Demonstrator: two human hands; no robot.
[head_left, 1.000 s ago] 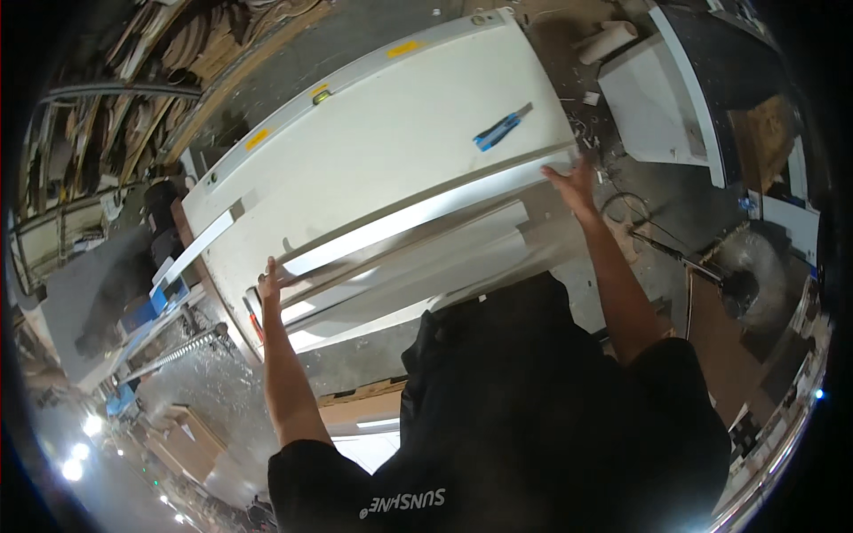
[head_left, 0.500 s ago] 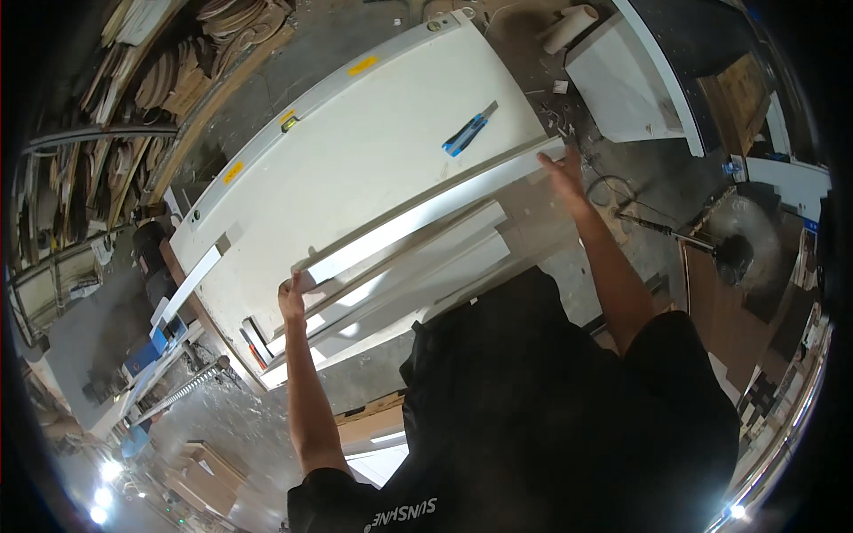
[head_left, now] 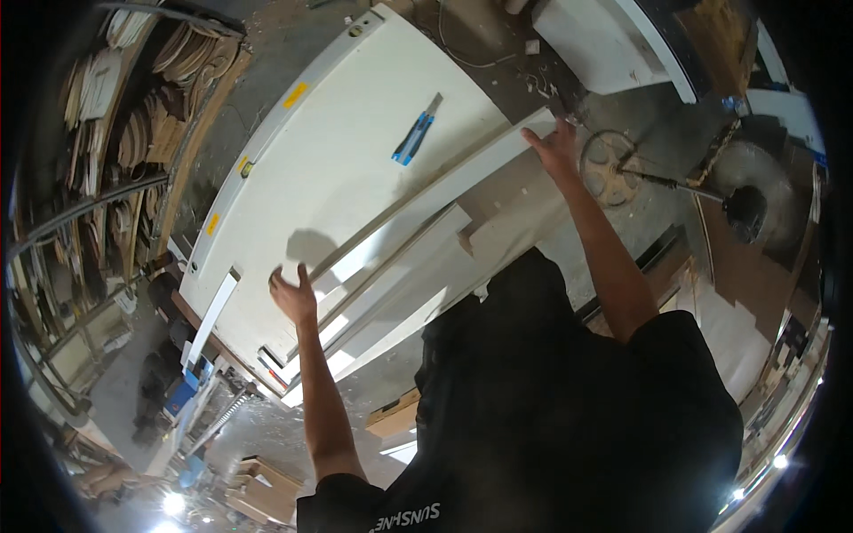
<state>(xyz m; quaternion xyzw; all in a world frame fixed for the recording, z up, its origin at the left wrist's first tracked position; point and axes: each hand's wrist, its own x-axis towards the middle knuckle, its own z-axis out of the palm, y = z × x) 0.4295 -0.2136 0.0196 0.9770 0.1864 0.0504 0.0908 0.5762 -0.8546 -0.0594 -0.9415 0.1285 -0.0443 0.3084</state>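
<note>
A long white strip (head_left: 444,194) lies slantwise across a white tabletop (head_left: 355,160). My left hand (head_left: 295,298) is open beside the strip's left end, thumb and fingers apart with nothing between them. At the other end, my right hand (head_left: 556,151) grips the strip, its thumb over the top face and its fingers round the tip; their undersides are hidden. Nearer to me, more white strips and a flat panel (head_left: 413,275) lie along the table's near side. A blue utility knife (head_left: 416,133) with its blade out rests beyond the long strip.
A spirit level (head_left: 271,131) lies along the table's far left edge. A narrow white piece (head_left: 213,315) juts past the left end, near a small tool with a red part (head_left: 272,366). Wooden offcuts fill a rack (head_left: 133,133) at left. A wheel-like base (head_left: 609,167) stands right.
My left hand has let go of the strip's left end and opened. My right hand stays at the other end. The view has turned, so the table appears shifted left.
</note>
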